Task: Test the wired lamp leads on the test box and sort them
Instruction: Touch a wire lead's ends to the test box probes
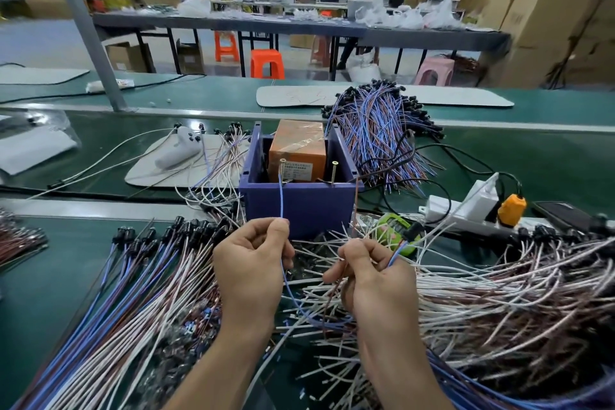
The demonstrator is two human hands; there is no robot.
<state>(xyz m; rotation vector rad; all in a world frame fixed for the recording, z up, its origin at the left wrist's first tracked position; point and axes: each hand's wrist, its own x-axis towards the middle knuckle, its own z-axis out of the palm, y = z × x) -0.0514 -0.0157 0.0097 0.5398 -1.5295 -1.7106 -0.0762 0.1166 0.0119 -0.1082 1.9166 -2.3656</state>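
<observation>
Seemingly, blue lead (281, 200) runs upright to left screw (283, 161).

Purple test box (301, 206) holding an orange block (297, 150); blue, white and brown leads (499, 303); green worktop (549, 156).

We've got the test box (299, 206) mid-surface (549, 160), a pack (297, 150) inside it. Behind it, to the R, a lead bundle (376, 136); on its R, a power strip (442, 210). In front: L lead pile (109, 293) & R lead pile (515, 293).
</observation>
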